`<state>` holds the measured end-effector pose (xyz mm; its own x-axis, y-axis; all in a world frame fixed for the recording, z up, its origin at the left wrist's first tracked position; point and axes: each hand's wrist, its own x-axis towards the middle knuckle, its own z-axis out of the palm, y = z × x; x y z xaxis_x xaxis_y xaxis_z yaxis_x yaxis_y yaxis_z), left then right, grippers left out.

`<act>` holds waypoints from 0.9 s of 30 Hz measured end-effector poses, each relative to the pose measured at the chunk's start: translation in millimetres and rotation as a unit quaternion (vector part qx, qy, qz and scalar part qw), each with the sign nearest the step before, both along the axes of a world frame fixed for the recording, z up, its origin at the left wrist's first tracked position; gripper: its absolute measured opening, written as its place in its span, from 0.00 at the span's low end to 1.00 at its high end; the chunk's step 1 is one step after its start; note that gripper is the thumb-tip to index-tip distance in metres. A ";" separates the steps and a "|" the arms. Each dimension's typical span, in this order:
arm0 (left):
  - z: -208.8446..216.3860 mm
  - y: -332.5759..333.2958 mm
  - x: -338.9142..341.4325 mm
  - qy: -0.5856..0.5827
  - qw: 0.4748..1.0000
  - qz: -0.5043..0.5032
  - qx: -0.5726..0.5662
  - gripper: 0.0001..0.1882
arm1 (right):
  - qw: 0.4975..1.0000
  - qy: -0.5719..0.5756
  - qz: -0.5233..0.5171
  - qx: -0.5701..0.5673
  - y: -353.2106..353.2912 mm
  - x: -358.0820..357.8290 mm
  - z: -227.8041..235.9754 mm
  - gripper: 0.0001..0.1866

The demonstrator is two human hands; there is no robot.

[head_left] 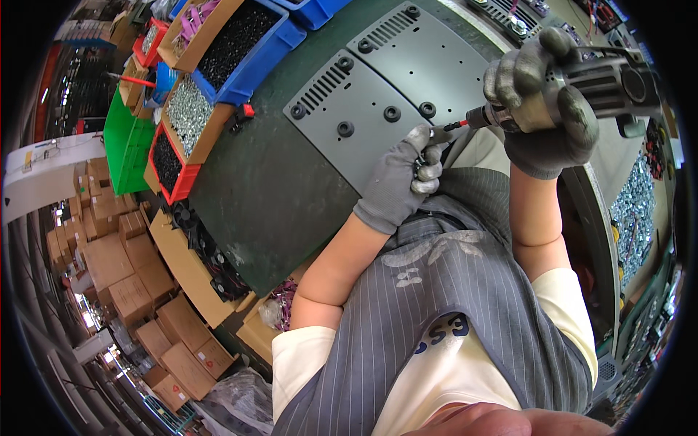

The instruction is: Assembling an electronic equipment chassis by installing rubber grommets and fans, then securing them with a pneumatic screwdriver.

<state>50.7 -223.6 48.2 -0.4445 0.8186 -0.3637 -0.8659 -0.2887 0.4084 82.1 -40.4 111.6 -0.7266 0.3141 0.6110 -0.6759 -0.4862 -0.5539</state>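
Note:
My right hand, in a grey glove, wraps round a power screwdriver held sideways. Its red-collared bit points left, with the tip close to the fingertips of my left hand. That hand, gloved too, is closed, thumb and forefinger pinched near the bit; small dark pieces like screws show between its curled fingers. Beyond the hands lie two flat grey metal panels side by side, a left panel and a right panel. Both have slots and holes, and round black rubber feet sit on them.
On the green work surface, at the left, stand a blue bin of black screws, a cardboard box of silver screws and a red bin. A green bin is beside them. Stacked cartons stand farther left; silver hardware lies right.

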 end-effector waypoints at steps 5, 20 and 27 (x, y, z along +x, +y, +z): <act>3.3 -2.1 5.9 -0.031 0.999 -0.009 0.008 0.20 | 1.000 0.003 -0.001 -0.001 -10.1 5.2 -1.8 0.29; 16.0 3.7 17.2 0.145 0.978 -0.029 -0.145 0.23 | 0.997 0.050 0.049 -0.020 -0.3 9.4 -14.0 0.29; 10.2 8.6 -31.5 0.743 0.549 0.039 -0.380 0.24 | 0.980 -0.089 -0.061 -0.170 23.1 17.3 -21.4 0.31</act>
<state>19.1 -215.0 58.5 -0.7359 0.6384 0.2259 0.5904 0.4415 0.6757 99.4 -17.2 90.2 -0.7573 0.5676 0.3229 -0.6470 -0.5849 -0.4892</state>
